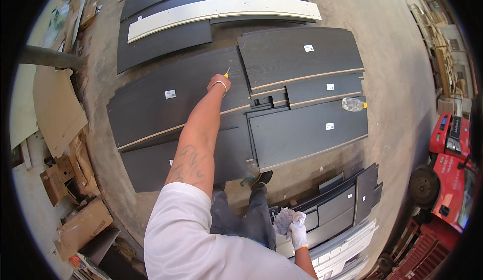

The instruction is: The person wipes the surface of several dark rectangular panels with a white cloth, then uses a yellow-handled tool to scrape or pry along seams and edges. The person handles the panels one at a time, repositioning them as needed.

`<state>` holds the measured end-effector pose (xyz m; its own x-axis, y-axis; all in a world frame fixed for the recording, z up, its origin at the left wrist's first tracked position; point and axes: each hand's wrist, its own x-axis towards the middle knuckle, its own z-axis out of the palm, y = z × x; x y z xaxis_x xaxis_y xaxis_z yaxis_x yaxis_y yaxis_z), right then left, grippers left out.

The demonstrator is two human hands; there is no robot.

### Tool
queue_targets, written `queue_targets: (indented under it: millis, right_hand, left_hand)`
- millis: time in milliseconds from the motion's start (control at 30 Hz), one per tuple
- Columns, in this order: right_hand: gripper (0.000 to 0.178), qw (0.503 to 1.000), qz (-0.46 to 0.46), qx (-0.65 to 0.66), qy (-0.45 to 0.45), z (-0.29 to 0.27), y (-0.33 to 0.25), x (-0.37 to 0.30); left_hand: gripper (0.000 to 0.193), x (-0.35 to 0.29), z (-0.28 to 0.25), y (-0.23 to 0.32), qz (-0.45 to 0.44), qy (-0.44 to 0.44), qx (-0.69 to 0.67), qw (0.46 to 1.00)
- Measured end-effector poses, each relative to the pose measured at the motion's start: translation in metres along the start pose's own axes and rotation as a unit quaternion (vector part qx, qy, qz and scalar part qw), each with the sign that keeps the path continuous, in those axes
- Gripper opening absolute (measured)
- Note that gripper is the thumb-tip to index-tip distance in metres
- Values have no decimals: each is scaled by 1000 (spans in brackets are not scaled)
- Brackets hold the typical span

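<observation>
With the arm stretched out, my left hand (218, 84) is bare and closed around a small yellow-handled tool (227, 74) with a thin pointed tip. That tip is at the surface of a large dark grey panel (151, 98), near its right end; whether it touches I cannot tell. A white label is stuck on this panel. My right hand (299, 235), in a white glove, is down by my right side, its fingers closed on a crumpled greyish rag (285, 219). To the right, a clear bottle (351, 104) with a yellow cap lies on other dark panels (307, 134).
Further stacks of dark boards, topped by a long white strip (221, 14), lie ahead. More boards (342, 204) and white pieces (347, 247) stand at my lower right. Cardboard scraps (83, 227) line the left. A red truck (450, 179) is at the right.
</observation>
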<state>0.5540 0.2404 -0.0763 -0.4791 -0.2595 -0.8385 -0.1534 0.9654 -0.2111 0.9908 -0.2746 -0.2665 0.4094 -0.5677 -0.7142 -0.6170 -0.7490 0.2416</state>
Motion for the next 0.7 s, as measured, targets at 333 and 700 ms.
queue_targets:
  millis: [333,700]
  right_hand:
    - [15,999,-14,3,-34,11,-2,11]
    - [22,1000,-17,-1,1,-4,-2,28]
  left_hand:
    - [39,-9,57,35,165,-186,207,946]
    - [39,-25,62,85,57,-123,116,984]
